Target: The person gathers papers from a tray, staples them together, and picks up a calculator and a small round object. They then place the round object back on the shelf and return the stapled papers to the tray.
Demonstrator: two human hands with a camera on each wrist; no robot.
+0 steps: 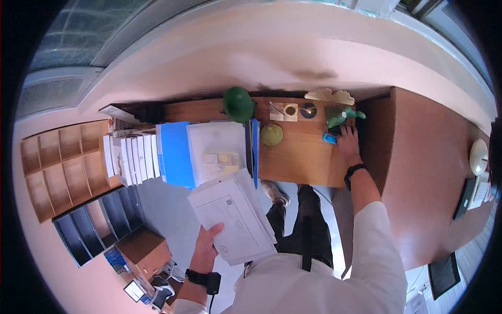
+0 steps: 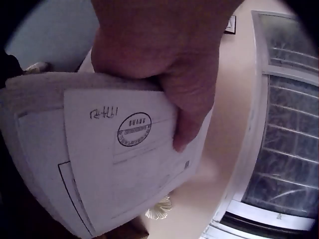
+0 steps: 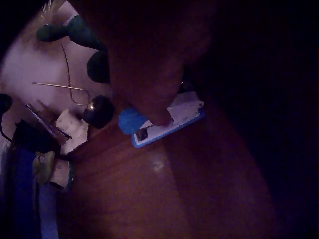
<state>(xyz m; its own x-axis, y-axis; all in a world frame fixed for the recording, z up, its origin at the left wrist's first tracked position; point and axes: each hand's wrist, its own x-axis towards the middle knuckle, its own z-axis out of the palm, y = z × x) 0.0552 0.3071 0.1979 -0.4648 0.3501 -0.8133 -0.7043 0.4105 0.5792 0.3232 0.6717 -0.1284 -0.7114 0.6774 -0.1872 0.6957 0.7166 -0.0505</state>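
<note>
In the head view my left hand point(image 1: 207, 242) grips a thick stack of papers point(image 1: 238, 217) by its lower left edge, thumb on top. The left wrist view shows an oval stamp print point(image 2: 134, 129) on the top sheet. My right hand point(image 1: 349, 147) reaches to the right end of the wooden desk point(image 1: 303, 162). It holds a blue and white stapler point(image 1: 329, 138), low over the desktop; the thumb lies against the stapler's white side point(image 3: 185, 112) in the right wrist view. The other fingers are mostly hidden there.
Behind the right hand stands a green cactus-like ornament point(image 1: 355, 114). Farther left are a dark round thing point(image 1: 308, 110), a yellow-green round pot point(image 1: 271, 135) and a green lampshade point(image 1: 238, 104). Blue folders point(image 1: 175, 152) and a clear box point(image 1: 217, 141) line the left side. A brown cabinet point(image 1: 434, 157) rises at right.
</note>
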